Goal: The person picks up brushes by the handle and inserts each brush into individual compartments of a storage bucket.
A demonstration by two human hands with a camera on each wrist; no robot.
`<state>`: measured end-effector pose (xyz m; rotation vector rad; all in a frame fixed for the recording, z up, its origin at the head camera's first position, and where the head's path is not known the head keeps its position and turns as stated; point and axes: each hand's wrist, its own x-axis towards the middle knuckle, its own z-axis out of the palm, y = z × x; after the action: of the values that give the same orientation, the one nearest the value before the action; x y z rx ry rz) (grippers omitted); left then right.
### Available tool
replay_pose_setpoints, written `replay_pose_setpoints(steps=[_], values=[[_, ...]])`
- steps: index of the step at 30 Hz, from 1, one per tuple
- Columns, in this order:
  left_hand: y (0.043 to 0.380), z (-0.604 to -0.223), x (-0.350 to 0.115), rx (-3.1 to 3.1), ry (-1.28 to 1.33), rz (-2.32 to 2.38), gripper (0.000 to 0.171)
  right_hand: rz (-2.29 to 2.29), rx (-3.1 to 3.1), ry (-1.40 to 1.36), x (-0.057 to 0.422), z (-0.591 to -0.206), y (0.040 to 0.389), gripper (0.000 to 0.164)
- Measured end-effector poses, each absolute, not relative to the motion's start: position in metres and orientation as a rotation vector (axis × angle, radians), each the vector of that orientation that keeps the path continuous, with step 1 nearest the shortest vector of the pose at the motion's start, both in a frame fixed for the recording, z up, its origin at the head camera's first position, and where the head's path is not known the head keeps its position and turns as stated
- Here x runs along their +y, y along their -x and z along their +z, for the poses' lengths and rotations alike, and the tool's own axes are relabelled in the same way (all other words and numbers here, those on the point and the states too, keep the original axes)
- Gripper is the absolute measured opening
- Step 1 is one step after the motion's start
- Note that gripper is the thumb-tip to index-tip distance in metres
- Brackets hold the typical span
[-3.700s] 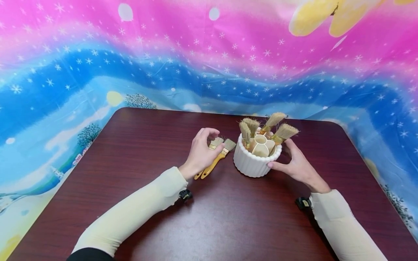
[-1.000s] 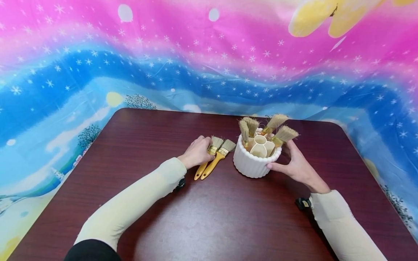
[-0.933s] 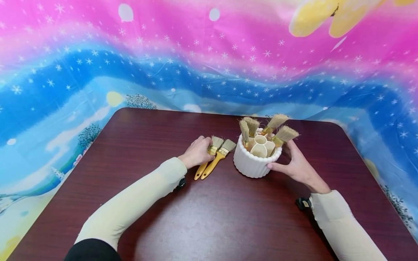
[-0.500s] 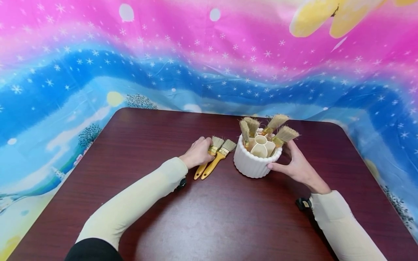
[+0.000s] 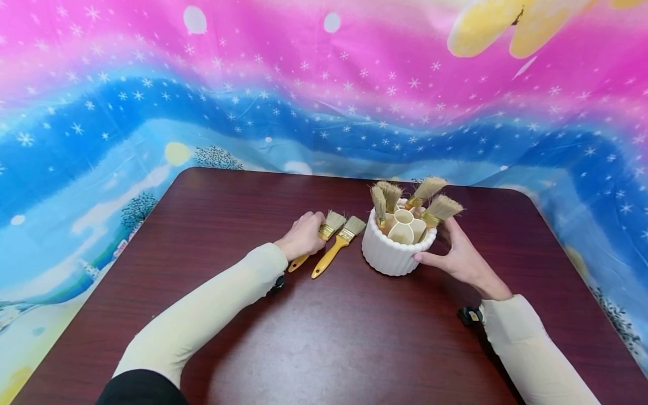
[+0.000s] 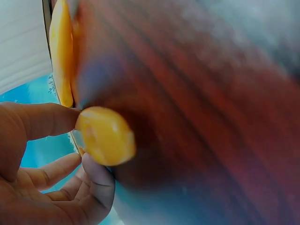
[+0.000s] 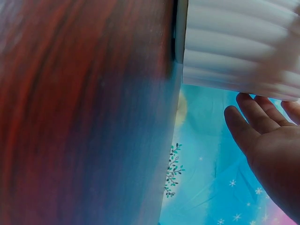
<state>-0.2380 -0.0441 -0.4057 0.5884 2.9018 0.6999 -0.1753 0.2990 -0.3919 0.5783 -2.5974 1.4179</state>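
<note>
My left hand (image 5: 302,235) pinches a flat paintbrush (image 5: 334,219) with a yellow handle and pale bristles, low over the table. In the left wrist view the thumb and fingers close on its handle (image 6: 107,136). Just right of it lies a second, similar paintbrush (image 5: 328,261), bristles pointing away. A white ribbed brush holder (image 5: 390,256) stands farther right, its beige insert divided into compartments. Several bristle brushes (image 5: 442,207) lean in it, bristles up. My right hand (image 5: 463,256) grips the holder's right side, thumb in front; its other fingers are mostly hidden behind.
Everything stands on a dark red-brown wooden table (image 5: 324,349) with rounded far corners. Behind it hangs a pink and blue snowflake cloth (image 5: 283,101), close to the table's back edge.
My left hand came down onto the left paintbrush and took hold of it. Just now that brush has shifted left, apart from the second one. The right hand and holder have hardly moved.
</note>
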Motion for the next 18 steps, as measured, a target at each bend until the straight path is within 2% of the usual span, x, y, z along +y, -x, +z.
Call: replay_pose_setpoints(steps=[12, 18], values=[[0.245, -0.402, -0.048, 2.905, -0.564, 0.627, 0.048, 1.416, -2.619, -0.568, 0.283, -0.365, 0.159, 0.095], [0.251, -0.402, -0.044, 2.902, -0.560, 0.562, 0.035, 1.411, -2.624, -0.560, 0.282, -0.364, 0.158, 0.095]])
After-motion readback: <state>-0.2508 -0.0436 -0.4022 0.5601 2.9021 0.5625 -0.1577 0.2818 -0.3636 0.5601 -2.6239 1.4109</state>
